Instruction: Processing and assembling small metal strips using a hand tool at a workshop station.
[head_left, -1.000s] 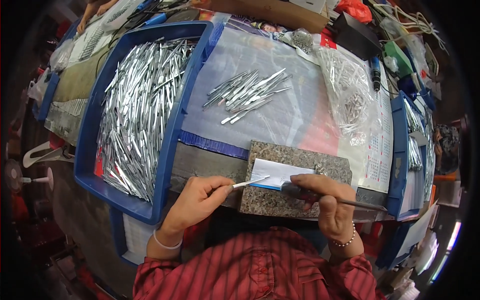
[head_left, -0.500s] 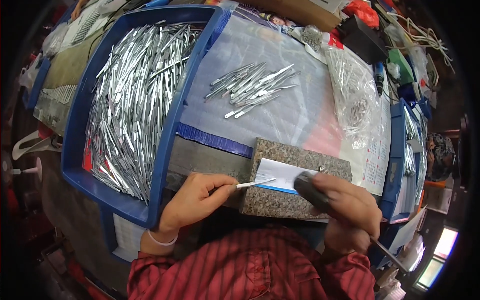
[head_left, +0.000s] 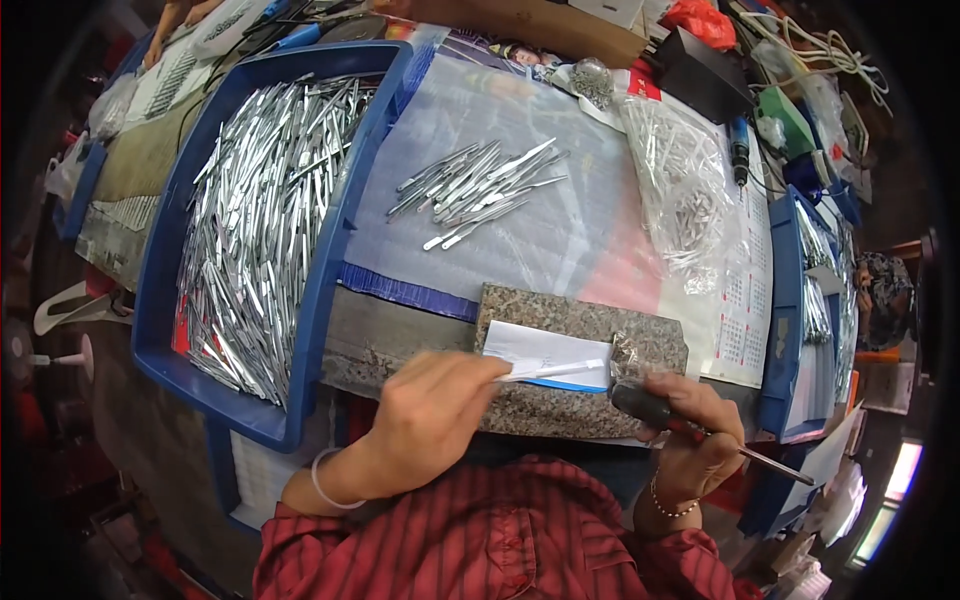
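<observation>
My left hand pinches one end of a thin silvery metal strip. The strip lies across a white paper with a blue lower edge, on a speckled granite block. To the right, my right hand is closed round a screwdriver. Its dark handle end points left, over the block's right part near the paper, and its metal shaft sticks out to the lower right. Beyond the block, a loose pile of similar metal strips rests on a plastic-covered sheet.
On the left stands a large blue bin full of metal strips. A clear plastic bag of small parts lies at the right, near another blue bin. A black box and a cardboard box are at the back.
My left hand has moved right and up, bringing the strip farther over the paper. The screwdriver handle has shifted slightly right and down, off the paper. The whole view has shifted a little.
</observation>
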